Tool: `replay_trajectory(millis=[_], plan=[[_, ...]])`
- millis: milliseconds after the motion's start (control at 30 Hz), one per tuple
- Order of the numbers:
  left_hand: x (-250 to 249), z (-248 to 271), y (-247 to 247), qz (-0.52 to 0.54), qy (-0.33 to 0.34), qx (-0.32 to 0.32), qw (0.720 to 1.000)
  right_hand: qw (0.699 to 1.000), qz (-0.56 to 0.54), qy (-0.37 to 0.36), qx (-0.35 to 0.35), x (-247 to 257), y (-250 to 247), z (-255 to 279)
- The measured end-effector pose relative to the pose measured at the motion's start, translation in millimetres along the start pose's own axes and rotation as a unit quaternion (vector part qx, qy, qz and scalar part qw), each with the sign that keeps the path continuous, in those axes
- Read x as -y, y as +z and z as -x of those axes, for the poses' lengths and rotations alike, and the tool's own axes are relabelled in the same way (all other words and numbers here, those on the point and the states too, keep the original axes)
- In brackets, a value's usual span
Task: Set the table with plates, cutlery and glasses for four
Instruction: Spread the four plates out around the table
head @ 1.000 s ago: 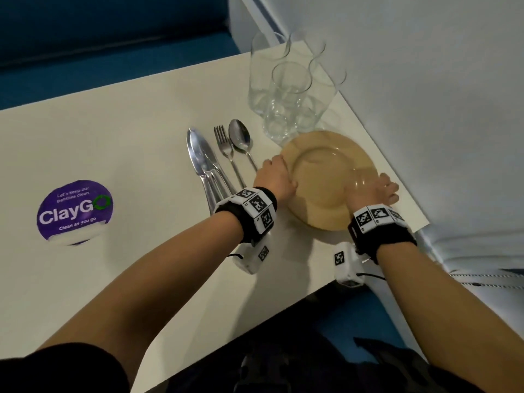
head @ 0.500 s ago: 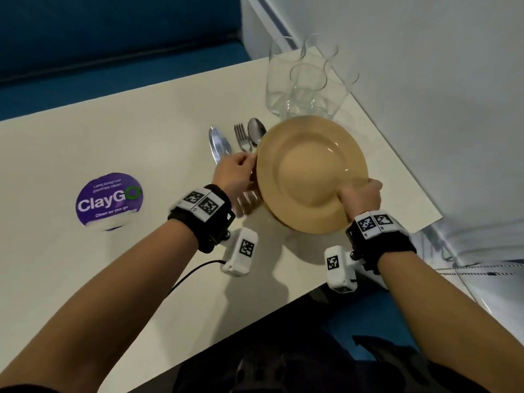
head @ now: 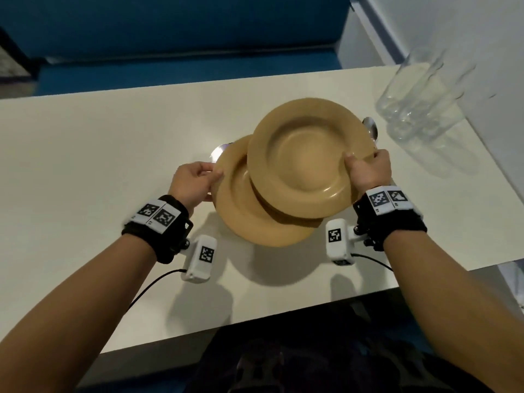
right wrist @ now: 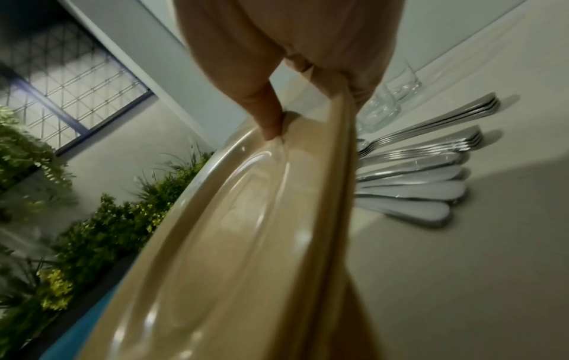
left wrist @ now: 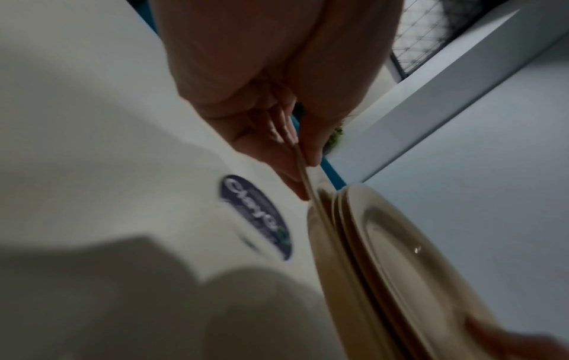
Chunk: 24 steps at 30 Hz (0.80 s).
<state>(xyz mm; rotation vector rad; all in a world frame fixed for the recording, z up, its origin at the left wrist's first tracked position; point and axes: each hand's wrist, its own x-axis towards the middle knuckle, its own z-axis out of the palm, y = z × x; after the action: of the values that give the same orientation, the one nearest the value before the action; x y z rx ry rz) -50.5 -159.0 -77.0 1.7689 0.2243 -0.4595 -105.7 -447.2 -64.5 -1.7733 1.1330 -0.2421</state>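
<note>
**Plates held over the tabletop, one in each hand**

Plates of tan colour are lifted above the cream tabletop (head: 85,154), partly overlapping. The upper plate (head: 309,157) sits to the right and is gripped at its right rim by the right hand (head: 368,171), thumb on top of the rim and the other fingers curled underneath. In the right wrist view more than one stacked rim edge shows in that grip, though how many I cannot tell. The lower plate (head: 255,219) juts out to the left and toward the person; the left hand (head: 192,180) pinches its left rim, thumb above and fingers (left wrist: 289,170) below, as the left wrist view shows.

Beneath the plates lies the cutlery (right wrist: 425,170), a fanned group of knives, forks and spoons on the tabletop; from the head view only a spoon bowl (head: 371,130) peeks past the upper plate's right edge. Clear glasses (head: 419,109) stand clustered near the far right corner, beside the wall. A purple round sticker (left wrist: 255,216) lies on the tabletop under the left hand's plate.
</note>
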Motion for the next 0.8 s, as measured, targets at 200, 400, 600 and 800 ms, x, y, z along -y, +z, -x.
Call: replay_trajectory(millis=[200,400,600,800], plan=[[47,15,-21,-0.094,-0.056,0.037,0.993,0.999,0.0,0.006,0.044,0,32,29],[56,10,-36,-0.17,-0.005,-0.05,0.984,0.994,0.025,0.018,0.104,4,66,57],[46,-7,-66,0.117,-0.037,-0.101,0.987,0.989,0.049,-0.004,0.136,17,106,85],[62,-12,-146,0.164,-0.054,-0.148,0.974,0.977,0.101,-0.081,0.17,44,171,131]])
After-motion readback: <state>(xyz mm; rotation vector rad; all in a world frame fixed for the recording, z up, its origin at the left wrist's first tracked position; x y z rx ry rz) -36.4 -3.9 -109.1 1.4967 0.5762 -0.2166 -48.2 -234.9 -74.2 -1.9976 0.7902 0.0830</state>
